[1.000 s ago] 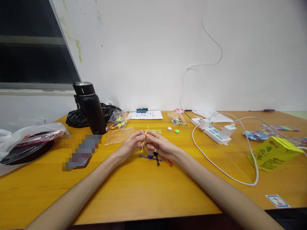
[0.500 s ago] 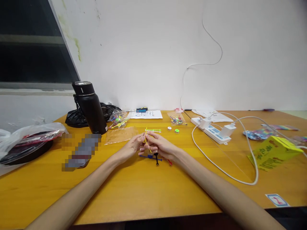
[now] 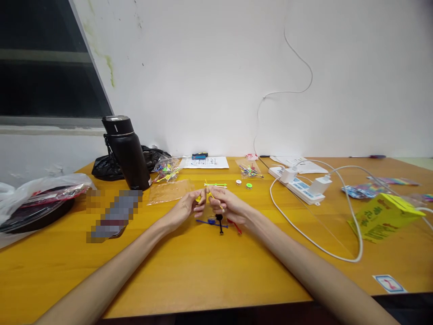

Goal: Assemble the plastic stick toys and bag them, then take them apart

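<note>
Your left hand (image 3: 187,205) pinches a small, rounded yellow piece (image 3: 198,198); your right hand (image 3: 232,204) grips a slim yellow plastic stick (image 3: 210,195). Beneath lies a smooth, yellow-brown wooden table (image 3: 203,271).

A black bottle (image 3: 127,158) stands left of a white power strip (image 3: 302,186).
</note>
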The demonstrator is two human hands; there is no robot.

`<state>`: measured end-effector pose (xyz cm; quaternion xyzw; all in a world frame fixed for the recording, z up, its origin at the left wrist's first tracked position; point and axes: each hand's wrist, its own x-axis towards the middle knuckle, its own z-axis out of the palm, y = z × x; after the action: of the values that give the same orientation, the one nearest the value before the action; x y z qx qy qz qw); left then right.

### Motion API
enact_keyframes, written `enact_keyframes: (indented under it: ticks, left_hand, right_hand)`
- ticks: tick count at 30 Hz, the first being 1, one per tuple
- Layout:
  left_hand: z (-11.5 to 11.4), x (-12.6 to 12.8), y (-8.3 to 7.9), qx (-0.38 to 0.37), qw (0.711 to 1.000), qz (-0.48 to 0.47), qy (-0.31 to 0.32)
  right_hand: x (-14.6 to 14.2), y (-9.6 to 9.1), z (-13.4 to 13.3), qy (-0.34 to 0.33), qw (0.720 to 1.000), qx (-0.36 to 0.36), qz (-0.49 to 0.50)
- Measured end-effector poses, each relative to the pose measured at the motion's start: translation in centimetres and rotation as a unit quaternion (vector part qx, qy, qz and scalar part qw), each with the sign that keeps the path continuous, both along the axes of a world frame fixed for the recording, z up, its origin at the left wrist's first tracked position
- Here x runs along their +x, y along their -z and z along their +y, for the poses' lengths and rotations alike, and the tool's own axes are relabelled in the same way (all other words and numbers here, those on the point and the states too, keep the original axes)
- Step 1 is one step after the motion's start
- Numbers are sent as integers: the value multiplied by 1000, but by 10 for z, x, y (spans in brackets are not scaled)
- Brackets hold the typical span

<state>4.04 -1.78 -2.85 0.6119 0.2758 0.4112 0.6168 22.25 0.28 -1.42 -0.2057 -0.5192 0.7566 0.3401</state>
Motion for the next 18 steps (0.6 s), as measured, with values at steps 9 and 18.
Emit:
enact_keyframes:
  ticks: [9, 18]
  left_hand:
    - [14, -3, 4, -122, 985, -76, -97]
    - [20, -6, 12, -124, 984, -45, -122]
  right_hand:
    - [19, 4, 24, 230, 898, 323, -193]
    - [21, 13, 20, 263, 761, 510, -301]
